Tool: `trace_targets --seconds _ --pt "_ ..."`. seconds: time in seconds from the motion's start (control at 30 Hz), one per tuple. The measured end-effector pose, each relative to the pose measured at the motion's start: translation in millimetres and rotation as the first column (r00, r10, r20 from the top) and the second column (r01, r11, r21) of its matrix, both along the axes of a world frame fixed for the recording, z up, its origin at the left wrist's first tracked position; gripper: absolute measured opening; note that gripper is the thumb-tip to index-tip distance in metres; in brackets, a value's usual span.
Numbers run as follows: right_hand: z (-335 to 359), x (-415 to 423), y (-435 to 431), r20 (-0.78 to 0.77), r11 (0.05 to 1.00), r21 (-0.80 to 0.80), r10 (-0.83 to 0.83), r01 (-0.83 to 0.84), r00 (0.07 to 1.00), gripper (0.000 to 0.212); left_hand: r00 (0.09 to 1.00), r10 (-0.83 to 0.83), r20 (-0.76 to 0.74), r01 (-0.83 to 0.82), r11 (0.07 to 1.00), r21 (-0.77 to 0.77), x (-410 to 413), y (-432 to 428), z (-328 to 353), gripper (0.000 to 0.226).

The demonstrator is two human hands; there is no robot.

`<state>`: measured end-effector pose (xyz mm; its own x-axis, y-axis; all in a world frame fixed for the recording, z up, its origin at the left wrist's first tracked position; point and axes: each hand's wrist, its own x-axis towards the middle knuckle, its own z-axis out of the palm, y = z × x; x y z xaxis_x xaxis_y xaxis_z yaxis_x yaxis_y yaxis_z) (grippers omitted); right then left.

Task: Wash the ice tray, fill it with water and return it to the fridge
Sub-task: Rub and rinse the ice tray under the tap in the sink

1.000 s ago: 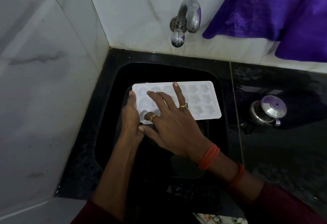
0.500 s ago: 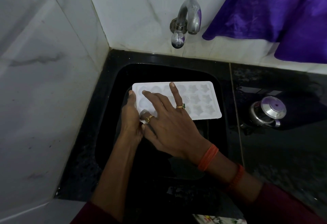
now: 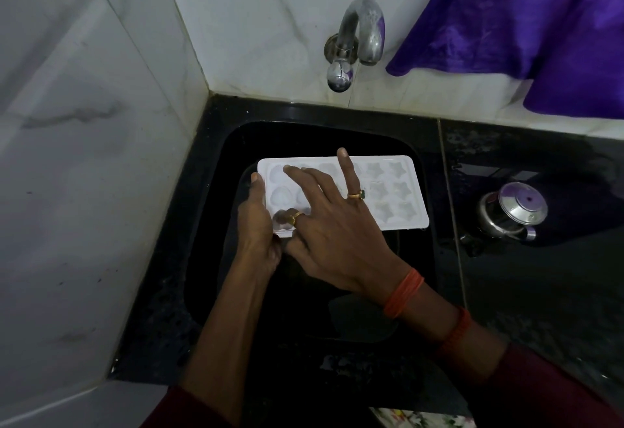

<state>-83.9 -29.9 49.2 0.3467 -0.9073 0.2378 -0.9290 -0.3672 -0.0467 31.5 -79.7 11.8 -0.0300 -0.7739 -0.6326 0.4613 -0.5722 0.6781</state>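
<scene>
Mid-wash: gripping ice tray [image 3: 388, 191] with left hand [image 3: 257, 228], rubbing it with spread-open right hand [image 3: 337, 238]; filling, fridge ahead.

At frame centre the ice tray [image 3: 388, 191] sits in the sink [image 3: 337, 137], below the tap [image 3: 358, 32]. The left hand [image 3: 256, 231] is at its left end, the right hand [image 3: 331, 228] on top. A pot [image 3: 510, 211] stands on the counter [image 3: 540, 292], right.

Purple cloth [image 3: 506, 15] hangs above a steel pot [image 3: 510, 213].
</scene>
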Motion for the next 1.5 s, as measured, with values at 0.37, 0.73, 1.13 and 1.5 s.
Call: trace_targets --seconds 0.37,0.73,1.13,1.5 --pt "9.2 2.0 -4.0 0.113 0.997 -0.057 -0.042 0.049 0.993 0.034 0.999 -0.008 0.046 0.011 0.998 -0.069 1.5 1.6 5.3 0.044" --pt "-1.1 5.3 -16.7 0.017 0.998 0.014 -0.061 0.061 0.998 0.040 0.998 0.009 0.065 -0.006 0.999 -0.054 -1.5 0.1 -2.6 0.044" --pt "0.7 -3.5 -23.3 -0.002 0.996 -0.029 -0.085 0.085 0.996 0.040 0.990 0.028 0.141 -0.024 0.999 -0.026 -4.2 -3.0 -1.7 0.044" --pt "0.0 -5.7 -21.4 -0.028 0.999 -0.014 -0.051 0.051 0.998 0.041 0.991 0.028 0.130 -0.026 1.000 -0.016 -4.2 -0.1 -1.8 0.048"
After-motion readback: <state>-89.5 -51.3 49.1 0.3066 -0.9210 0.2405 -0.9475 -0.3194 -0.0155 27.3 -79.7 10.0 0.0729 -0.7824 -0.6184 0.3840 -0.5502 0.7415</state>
